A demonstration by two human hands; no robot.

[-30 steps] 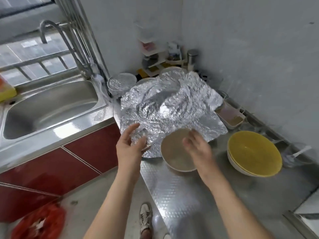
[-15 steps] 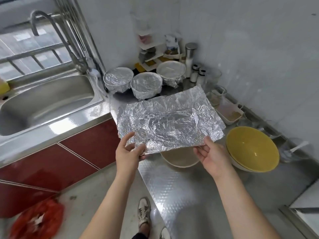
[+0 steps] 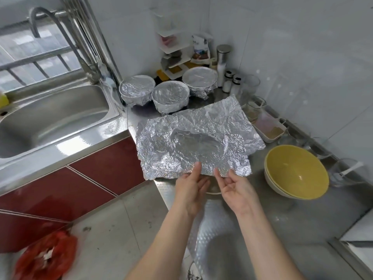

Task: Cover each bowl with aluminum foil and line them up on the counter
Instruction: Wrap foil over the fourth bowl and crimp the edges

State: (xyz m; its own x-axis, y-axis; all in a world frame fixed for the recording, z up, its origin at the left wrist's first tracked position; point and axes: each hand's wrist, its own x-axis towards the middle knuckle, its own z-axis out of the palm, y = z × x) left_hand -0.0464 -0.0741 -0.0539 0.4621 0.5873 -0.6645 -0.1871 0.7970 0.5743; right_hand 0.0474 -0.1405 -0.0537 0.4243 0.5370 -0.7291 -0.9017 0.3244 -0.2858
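The left hand [image 3: 191, 185] and the right hand [image 3: 235, 185] are close together, side by side, at the near edge of a crumpled silver sheet of aluminium foil [image 3: 197, 138]. Each hand pinches this edge: the thumb lies on top of the sheet and the fingers are below it (the fingers of the right hand curl towards the palm). The sheet is held nearly flat in the air above the grey steel counter [image 3: 302, 229], and it hides most of what is under it. Between the two hands only a thin pale arc shows, the rim of a pale bowl [image 3: 213, 192] that stands on the counter under the sheet; I cannot tell if the foil touches it.

At the back corner three round bowls wrapped in foil stand in a row, close to each other: the left covered bowl [image 3: 137, 90], the middle covered bowl [image 3: 170, 97] and the right covered bowl [image 3: 199, 80]. To the right of the sheet a stack of yellow bowls [image 3: 296, 172] stands on the counter, uncovered. The steel sink [image 3: 50, 118] is at the left.
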